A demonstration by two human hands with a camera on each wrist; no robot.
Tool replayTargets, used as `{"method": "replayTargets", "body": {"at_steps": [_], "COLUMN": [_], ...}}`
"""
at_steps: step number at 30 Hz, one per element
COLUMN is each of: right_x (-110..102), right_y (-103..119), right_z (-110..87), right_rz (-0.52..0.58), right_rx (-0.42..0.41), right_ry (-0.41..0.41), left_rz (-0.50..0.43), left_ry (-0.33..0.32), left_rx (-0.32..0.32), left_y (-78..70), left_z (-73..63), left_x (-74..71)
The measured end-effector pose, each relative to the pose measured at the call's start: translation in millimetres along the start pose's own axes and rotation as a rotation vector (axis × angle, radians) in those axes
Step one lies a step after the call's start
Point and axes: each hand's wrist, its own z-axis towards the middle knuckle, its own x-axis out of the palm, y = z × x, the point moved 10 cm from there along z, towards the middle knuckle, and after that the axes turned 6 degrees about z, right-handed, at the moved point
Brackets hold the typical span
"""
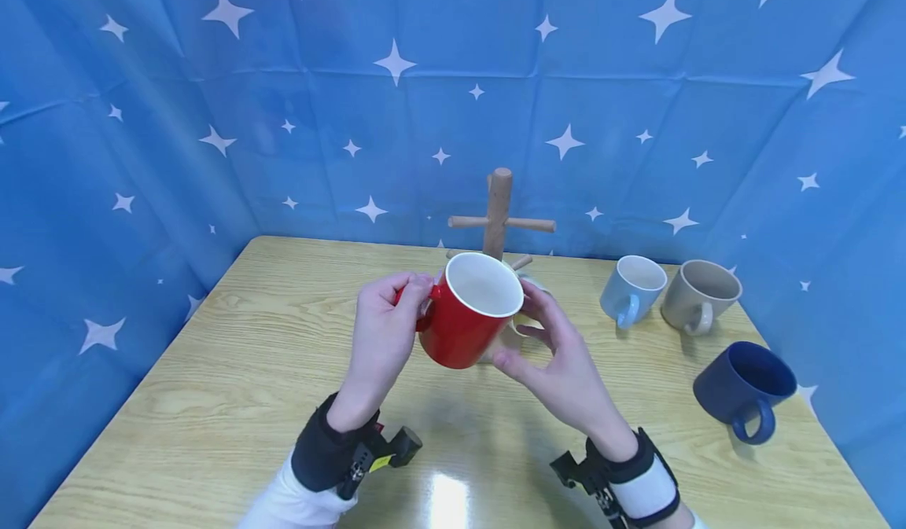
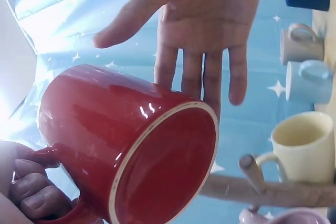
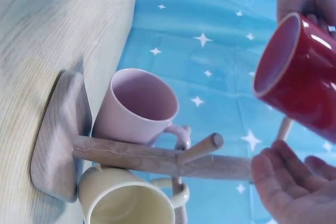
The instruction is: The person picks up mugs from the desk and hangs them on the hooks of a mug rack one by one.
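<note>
In the head view my left hand grips the handle of a red mug with a white inside, raised over the table and tilted. My right hand is beside the mug's right side, fingers spread near its rim; in the left wrist view its palm faces the mug with the fingers straight. Behind the mug stands a wooden mug tree, partly covered by it. A pink mug and a cream mug hang on its lower pegs in the right wrist view, close to the base.
On the table's right side stand a light blue mug and a beige mug, with a dark blue mug nearer me. A blue star-patterned curtain closes off the back and sides of the wooden table.
</note>
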Motion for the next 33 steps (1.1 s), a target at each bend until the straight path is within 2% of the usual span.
{"method": "replayTargets", "body": {"at_steps": [7,11,17,21,26,29,33], "right_x": [-3.8,-8.8,-10.7,-11.6,-13.8,-14.9,-14.7], "right_y": [1.7,9.0,16.1,17.8,16.6,13.6,9.1], "right_z": [-4.4,-7.7,-10.4,-10.7,-11.5,-11.4,-10.2], "right_rz": [0.089,0.135,0.214,0.233,0.223,0.207,0.194], "right_rx": [-0.011,-0.044,-0.093,-0.109,-0.081,-0.056,-0.03], "right_ry": [-0.013,-0.033,-0.044,-0.056,-0.084,-0.099,-0.108], "left_rz": [-0.061,-0.104,-0.136,-0.135,-0.13,-0.124,-0.116], "left_ry": [0.031,0.066,0.098,0.104,0.143,0.169,0.172], "left_rx": [0.006,0.024,0.02,0.055,0.099,0.095,0.093], "left_y": [-4.5,-11.4,-12.5,-12.9,-12.7,-9.3,-6.1], "left_z": [-0.7,-3.2,-6.0,-6.8,-8.5,-9.3,-8.8], "left_x": [17.9,28.4,35.7,40.7,51.5,57.6,59.2]}}
